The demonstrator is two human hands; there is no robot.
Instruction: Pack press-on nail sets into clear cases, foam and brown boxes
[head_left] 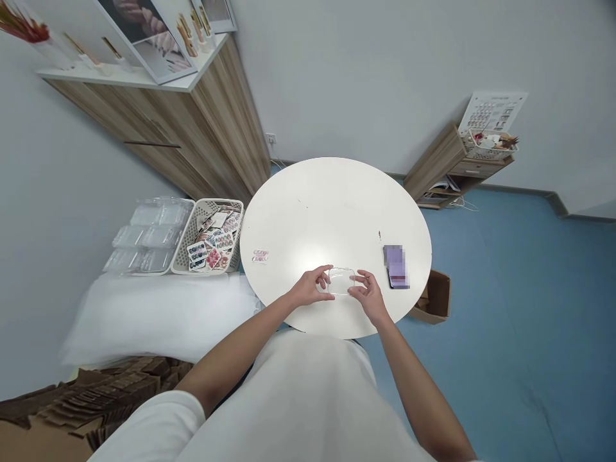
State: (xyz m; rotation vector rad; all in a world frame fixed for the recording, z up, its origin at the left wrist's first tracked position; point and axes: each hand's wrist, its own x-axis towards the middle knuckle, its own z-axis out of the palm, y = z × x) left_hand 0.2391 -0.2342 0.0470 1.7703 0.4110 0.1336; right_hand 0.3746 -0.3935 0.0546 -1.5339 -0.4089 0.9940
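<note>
The left hand [312, 287] and the right hand [368, 296] pinch opposite ends of a clear, rounded-rectangular plastic case [341, 282], thumbs below and fingers above, over the near edge of a smooth white round table [332, 199]; the case seems to hold nothing, though whether its lid is latched cannot be told; a small card of glossy pink nail-like pieces [260, 256] lies outside it, well to the left; beyond the table, a white perforated plastic basket [183, 250] bears many similar colourful cards, beside glossy stacked transparent boxes [149, 234].
</note>
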